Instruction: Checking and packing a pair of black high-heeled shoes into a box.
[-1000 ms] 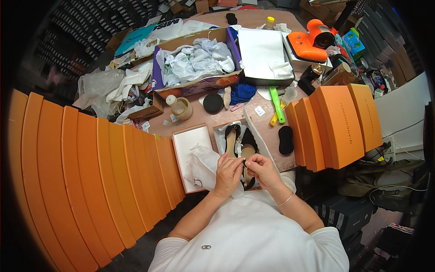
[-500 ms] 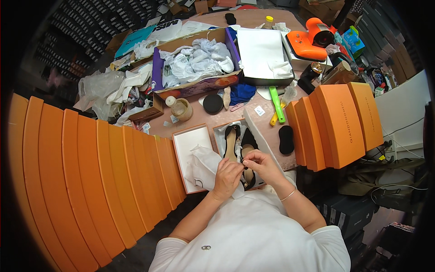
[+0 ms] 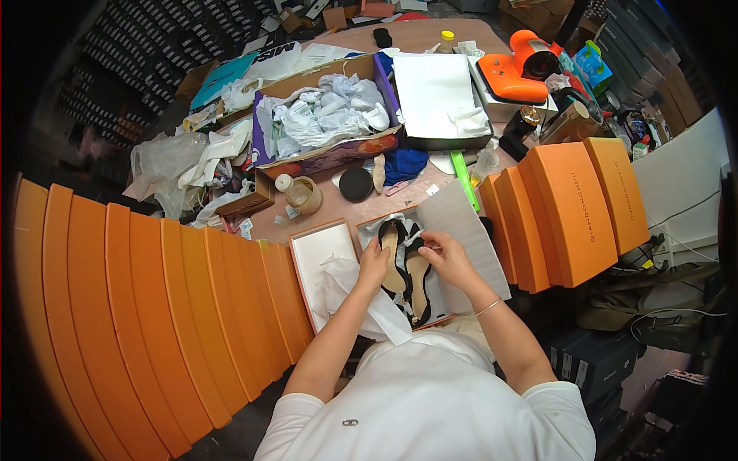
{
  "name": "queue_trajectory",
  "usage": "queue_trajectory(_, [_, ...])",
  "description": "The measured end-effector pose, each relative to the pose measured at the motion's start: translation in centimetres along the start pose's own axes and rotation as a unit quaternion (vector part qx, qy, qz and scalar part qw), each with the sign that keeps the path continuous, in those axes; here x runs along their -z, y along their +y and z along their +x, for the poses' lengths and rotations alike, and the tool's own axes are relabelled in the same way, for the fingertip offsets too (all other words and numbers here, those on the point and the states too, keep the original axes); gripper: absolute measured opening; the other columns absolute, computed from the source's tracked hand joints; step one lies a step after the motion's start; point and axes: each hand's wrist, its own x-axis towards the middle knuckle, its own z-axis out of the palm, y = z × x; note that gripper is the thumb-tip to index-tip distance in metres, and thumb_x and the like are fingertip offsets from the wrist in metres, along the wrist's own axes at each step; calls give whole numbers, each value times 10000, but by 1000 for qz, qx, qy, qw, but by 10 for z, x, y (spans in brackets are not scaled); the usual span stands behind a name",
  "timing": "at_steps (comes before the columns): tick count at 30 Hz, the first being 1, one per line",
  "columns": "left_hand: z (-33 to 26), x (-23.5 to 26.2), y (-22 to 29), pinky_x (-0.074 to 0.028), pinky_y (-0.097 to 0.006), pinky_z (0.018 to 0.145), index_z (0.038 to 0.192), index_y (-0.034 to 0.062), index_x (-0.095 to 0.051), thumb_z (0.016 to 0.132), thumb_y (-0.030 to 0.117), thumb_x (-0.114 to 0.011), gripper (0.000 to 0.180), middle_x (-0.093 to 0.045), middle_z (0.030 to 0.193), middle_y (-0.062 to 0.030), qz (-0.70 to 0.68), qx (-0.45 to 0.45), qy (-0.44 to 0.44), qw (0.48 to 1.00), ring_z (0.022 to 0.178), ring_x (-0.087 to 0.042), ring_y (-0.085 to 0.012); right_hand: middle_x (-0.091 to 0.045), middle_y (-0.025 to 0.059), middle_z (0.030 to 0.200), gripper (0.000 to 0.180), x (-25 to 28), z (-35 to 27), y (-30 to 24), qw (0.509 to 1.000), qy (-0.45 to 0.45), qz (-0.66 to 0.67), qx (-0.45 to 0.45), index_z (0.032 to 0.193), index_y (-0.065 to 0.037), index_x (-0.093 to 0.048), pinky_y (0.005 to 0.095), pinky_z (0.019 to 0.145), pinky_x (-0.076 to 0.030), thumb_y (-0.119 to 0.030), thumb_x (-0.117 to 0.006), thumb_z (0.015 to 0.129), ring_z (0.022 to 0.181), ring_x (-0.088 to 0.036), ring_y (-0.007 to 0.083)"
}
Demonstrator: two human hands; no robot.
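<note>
A pair of black flat shoes with beige insoles lies in an orange shoebox [image 3: 452, 298] in front of me. My left hand [image 3: 373, 267] is closed on the outer side of the left shoe [image 3: 391, 247], thumb over its edge. My right hand [image 3: 450, 260] pinches the front part of the right shoe [image 3: 417, 278]; its fingertips partly hide the toe. White tissue shows around both toes and between the shoes. A white foam sheet [image 3: 460, 219] is folded out over the box's right side. The box lid [image 3: 314, 252] lies at the left with crumpled white paper [image 3: 342, 286] over it.
Orange boxes [image 3: 184, 307] stand in a long row at the left, and more orange boxes [image 3: 565, 207] stand at the right. Beyond are a purple carton [image 3: 330, 151] of tissue, a jar [image 3: 306, 196], a round black sponge [image 3: 356, 185], a green-handled tool [image 3: 464, 180] and an orange device [image 3: 519, 77].
My hands have moved apart from their meeting point over the shoes, each onto one shoe. The foam sheet has spread further to the right, covering the black oval pad.
</note>
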Motion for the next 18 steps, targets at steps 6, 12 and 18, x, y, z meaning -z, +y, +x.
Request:
queue_trajectory(6, [23, -19, 4, -450, -404, 937, 1302, 24, -467, 846, 166, -639, 507, -601, 1187, -218, 240, -35, 66, 968, 1086, -591, -364, -539, 176, 1233, 534, -18, 4, 6, 1000, -2, -8, 4, 1314, -15, -483, 342, 884, -499, -99, -680, 825, 1070, -579, 268])
queue_trajectory(12, [-20, -19, 77, -479, -374, 867, 1238, -6, -525, 861, 85, -602, 395, -613, 1112, -213, 150, -304, 18, 941, 1008, -613, -357, -554, 186, 1212, 471, 4, 24, -54, 946, 69, -242, 204, 1242, -55, -546, 400, 899, -485, -19, -637, 782, 1079, -563, 370])
queue_trajectory(18, [-39, 50, 139, -498, -262, 810, 1283, 13, -541, 955, 125, -553, 346, -628, 1078, -98, -119, -166, -193, 960, 916, -619, -143, -637, 208, 999, 322, 64, 31, -100, 948, 95, -209, 219, 1118, 0, -612, 400, 760, -523, 25, -551, 803, 876, -646, 362])
